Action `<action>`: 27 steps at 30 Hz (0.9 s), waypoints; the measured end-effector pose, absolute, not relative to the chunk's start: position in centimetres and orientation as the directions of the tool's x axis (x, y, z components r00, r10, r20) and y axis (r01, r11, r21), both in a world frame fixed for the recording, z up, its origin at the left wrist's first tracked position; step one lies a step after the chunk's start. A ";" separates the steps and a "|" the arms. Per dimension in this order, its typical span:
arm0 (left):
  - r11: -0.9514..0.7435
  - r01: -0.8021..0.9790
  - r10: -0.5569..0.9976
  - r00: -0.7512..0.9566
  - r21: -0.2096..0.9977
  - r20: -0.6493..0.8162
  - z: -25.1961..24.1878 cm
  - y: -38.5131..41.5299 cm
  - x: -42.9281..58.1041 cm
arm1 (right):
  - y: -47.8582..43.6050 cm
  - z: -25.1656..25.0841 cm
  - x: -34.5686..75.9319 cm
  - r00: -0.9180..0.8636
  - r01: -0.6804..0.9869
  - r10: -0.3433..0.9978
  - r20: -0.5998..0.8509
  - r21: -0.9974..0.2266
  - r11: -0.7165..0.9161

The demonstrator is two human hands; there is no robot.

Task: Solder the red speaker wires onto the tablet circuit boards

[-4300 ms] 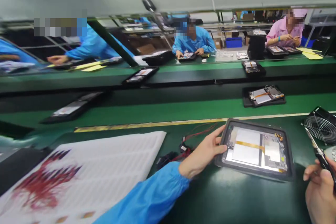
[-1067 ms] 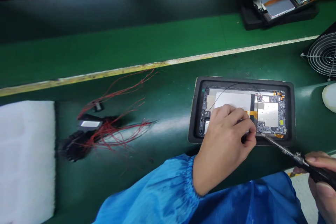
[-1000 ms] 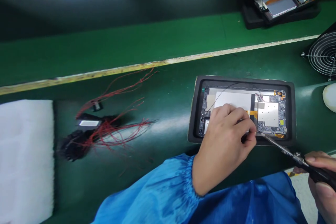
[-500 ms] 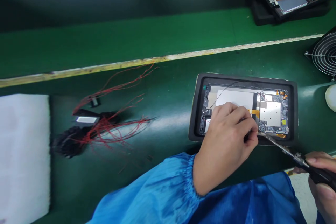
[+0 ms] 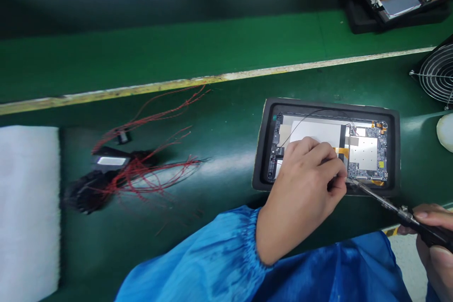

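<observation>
An opened tablet (image 5: 366,153) lies in a black foam tray (image 5: 260,151), its circuit board, white battery and orange ribbon exposed. Over the tablet's lower middle, my left hand (image 5: 307,188) has thumb and fingers pinched together beside the board's lower left corner. Whatever sits in that pinch is hidden by the fingers. My right hand (image 5: 433,233), at the right edge, is wrapped round the dark handle of a soldering iron (image 5: 382,202). The iron's tip meets the board's lower left edge, close to my left fingertips. A thin black wire arcs across the battery.
Black parts with red wires (image 5: 152,177) lie on the green bench to the left, near a white foam sheet (image 5: 28,212). A round fan grille (image 5: 439,73) stands at right. On the raised shelf, another opened tablet (image 5: 399,0) rests on black foam.
The view has shifted slightly. Both hands and the iron hold nearly the same place on the board; the iron's tip looks almost unmoved.
</observation>
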State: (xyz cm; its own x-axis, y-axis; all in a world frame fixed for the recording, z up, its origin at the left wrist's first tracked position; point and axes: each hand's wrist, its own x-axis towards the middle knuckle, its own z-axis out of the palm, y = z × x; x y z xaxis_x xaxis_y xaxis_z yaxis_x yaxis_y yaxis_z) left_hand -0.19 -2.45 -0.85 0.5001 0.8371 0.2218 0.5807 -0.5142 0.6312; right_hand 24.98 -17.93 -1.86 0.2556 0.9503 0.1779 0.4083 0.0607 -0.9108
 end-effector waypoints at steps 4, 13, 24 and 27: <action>-0.519 0.581 0.832 0.510 0.627 0.215 -0.7 -2.3 -0.2 | -17.6 -1.7 24.7 0.173 0.398 0.962 0.210 -0.909 0.127; -0.518 0.577 0.829 0.521 0.631 0.204 -0.7 -2.2 -0.2 | -18.3 -1.9 25.1 0.211 0.436 0.958 0.195 -0.896 0.086; -0.514 0.594 0.831 0.524 0.619 0.187 -0.7 -2.3 -0.3 | -17.8 -1.7 24.5 0.202 0.432 0.959 0.196 -0.897 0.093; -0.519 0.596 0.831 0.520 0.612 0.198 -0.7 -2.3 -0.3 | -18.3 -1.9 24.7 0.298 0.383 0.939 0.175 -0.922 0.050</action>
